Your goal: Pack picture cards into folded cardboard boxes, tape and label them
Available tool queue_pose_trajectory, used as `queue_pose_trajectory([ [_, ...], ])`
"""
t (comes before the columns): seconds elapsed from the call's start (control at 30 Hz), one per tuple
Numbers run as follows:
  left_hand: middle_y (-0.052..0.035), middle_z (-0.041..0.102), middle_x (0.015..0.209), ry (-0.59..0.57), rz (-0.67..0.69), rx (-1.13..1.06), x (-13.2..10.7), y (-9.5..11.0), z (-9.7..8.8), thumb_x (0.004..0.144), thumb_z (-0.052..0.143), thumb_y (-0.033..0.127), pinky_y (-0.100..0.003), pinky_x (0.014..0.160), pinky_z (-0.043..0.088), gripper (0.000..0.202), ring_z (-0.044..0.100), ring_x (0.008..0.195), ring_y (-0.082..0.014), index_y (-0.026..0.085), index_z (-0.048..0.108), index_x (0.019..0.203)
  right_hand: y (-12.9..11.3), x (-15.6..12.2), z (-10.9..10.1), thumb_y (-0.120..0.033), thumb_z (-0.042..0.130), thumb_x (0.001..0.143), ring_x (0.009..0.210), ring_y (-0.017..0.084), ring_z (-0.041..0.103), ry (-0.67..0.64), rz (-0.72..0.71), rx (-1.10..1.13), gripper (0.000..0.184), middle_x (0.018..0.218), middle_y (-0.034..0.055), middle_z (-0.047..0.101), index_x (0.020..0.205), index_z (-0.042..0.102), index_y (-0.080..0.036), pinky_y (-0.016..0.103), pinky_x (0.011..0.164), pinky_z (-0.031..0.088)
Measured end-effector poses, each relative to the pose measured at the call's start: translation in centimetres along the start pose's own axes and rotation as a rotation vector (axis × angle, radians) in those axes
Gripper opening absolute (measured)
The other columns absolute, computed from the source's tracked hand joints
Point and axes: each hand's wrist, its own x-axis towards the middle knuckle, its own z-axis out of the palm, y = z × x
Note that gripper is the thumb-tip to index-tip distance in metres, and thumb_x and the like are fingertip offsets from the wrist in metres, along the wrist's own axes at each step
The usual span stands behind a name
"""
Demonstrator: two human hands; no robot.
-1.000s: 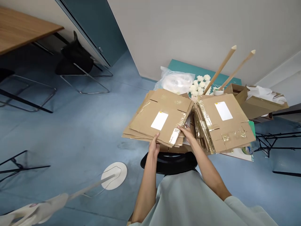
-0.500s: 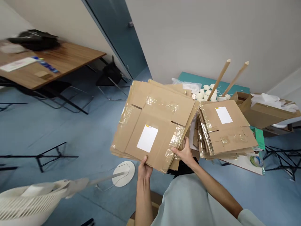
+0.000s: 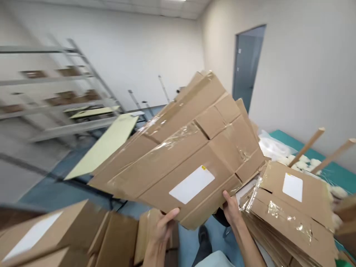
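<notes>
In front of me is a bundle of flattened cardboard boxes (image 3: 211,155), tilted, with shiny tape strips and a white label (image 3: 191,184) on its top sheet. My left hand (image 3: 165,226) grips its lower edge, thumb on the face and fingers hidden beneath. My right hand (image 3: 231,207) holds the lower right edge, its thumb on the cardboard and the other fingers mostly behind it. To the right of that hand lies another stack of flattened boxes (image 3: 299,211), also taped and labelled.
Cardboard boxes (image 3: 111,237) stand at the lower left. Beyond them are a pale table (image 3: 107,146) and a blurred metal shelving rack (image 3: 55,79). At right, a teal surface (image 3: 283,139) carries white bundles, plastic wrap and wooden poles (image 3: 307,146). A doorway (image 3: 247,66) is in the far wall.
My view has swung left and upward, bringing the shelving and boxes into sight. Both hands still hold the bundle, which now tilts more and reaches out to the left.
</notes>
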Motion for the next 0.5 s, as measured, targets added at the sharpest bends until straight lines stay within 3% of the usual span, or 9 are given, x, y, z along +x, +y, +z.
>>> queue_pose_trajectory([
  [0.17,-0.0105,0.084,0.102,0.125,0.144,-0.062,-11.2,0.8,-3.6,0.036,0.104,0.025,-0.050,0.091,0.067,0.092,0.079,0.105,-0.0417,0.025,0.075,0.123,1.1,-4.6,-1.0,-0.063,0.094,0.069,0.118,0.034,0.078,-0.229,0.174,0.013,0.081,0.117,0.0057,0.085,0.140,0.071,-0.031,0.058,0.111,0.060],
  [0.3,-0.0116,0.084,0.105,0.228,0.283,-0.050,-20.1,2.4,-5.8,0.039,0.105,0.025,-0.048,0.095,0.065,0.084,0.078,0.111,-0.0415,0.024,0.076,0.118,1.5,-7.6,-0.2,-0.067,0.097,0.059,0.115,0.037,0.079,-0.423,0.304,-0.045,0.084,0.114,0.0071,0.086,0.133,0.076,-0.032,0.062,0.112,0.059],
  [0.4,-0.0135,0.083,0.111,0.295,0.386,0.039,-26.7,3.0,-5.9,0.044,0.106,0.028,-0.050,0.100,0.064,0.076,0.077,0.115,-0.0418,0.023,0.077,0.114,2.1,-8.7,1.2,-0.074,0.093,0.058,0.120,0.040,0.077,-0.647,0.399,-0.093,0.084,0.118,0.0097,0.085,0.130,0.078,-0.032,0.065,0.111,0.058],
  [0.5,-0.0130,0.083,0.112,0.530,0.520,0.020,-31.5,2.2,-4.7,0.042,0.109,0.033,-0.051,0.099,0.064,0.081,0.077,0.114,-0.0411,0.024,0.076,0.115,2.8,-8.8,3.2,-0.076,0.089,0.060,0.129,0.042,0.073,-0.873,0.490,-0.124,0.083,0.125,0.0108,0.084,0.131,0.078,-0.034,0.067,0.110,0.058],
])
